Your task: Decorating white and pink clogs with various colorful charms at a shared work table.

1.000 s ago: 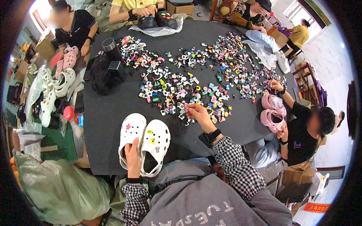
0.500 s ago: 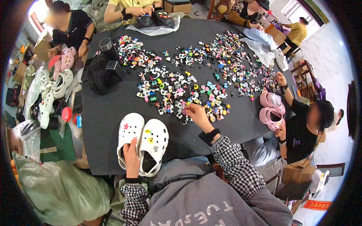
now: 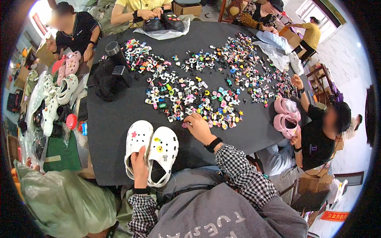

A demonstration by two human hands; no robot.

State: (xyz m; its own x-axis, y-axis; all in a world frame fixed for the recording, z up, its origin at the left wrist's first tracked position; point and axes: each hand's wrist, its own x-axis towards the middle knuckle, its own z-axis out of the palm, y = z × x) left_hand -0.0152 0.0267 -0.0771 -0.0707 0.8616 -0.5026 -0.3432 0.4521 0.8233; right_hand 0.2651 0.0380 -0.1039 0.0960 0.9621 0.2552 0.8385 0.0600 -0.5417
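A pair of white clogs lies at the near left of the table, toes pointing away from me. My left hand (image 3: 139, 164) is closed on the inner side of the left clog (image 3: 134, 143), which carries a pink star charm. Beside it, the right clog (image 3: 167, 147) has a few charms on it, mostly yellow, with a grey letter-shaped one at the side. Between the fingertips of my right hand (image 3: 199, 128) is a small pink shoe charm (image 3: 185, 124), its shape partly hidden. That hand is at the near edge of a wide spread of loose colourful charms (image 3: 174, 93).
The dark table (image 3: 109, 154) is shared with several people handling shoes. Pink clogs (image 3: 285, 123) stand at the right edge, black shoes (image 3: 162, 24) at the far side. A metal cylinder (image 3: 112, 49) and black bundle (image 3: 104, 81) sit left. More clogs (image 3: 67, 89) lie further left.
My right hand has moved left and slightly nearer, out of the charm pile toward the white clogs, with the pink charm pinched in it. My left hand and the clogs stay nearly still.
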